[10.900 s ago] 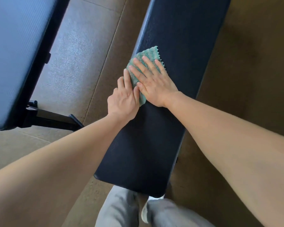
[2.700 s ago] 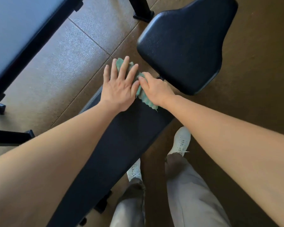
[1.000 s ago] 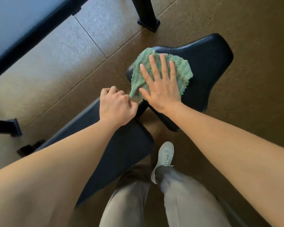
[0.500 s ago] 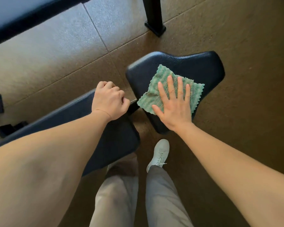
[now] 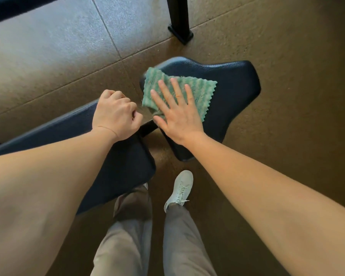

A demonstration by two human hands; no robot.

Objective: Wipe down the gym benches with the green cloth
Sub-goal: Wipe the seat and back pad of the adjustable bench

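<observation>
The green cloth (image 5: 197, 90) lies spread on the black seat pad (image 5: 235, 90) of the gym bench. My right hand (image 5: 177, 114) presses flat on the cloth with straight, spread fingers, near the pad's left edge. My left hand (image 5: 116, 114) is curled into a fist with nothing visible in it and rests on the end of the long black bench pad (image 5: 124, 166), just left of the gap between the two pads.
A black frame leg (image 5: 179, 20) stands on the floor beyond the seat pad. Another bench's dark edge (image 5: 18, 6) crosses the top left corner. My legs and white shoe (image 5: 179, 190) stand close below the pads on the brown rubber floor.
My right hand has slid the cloth left across the seat pad, toward the pad's left edge. My left fist has stayed on the long pad's end.
</observation>
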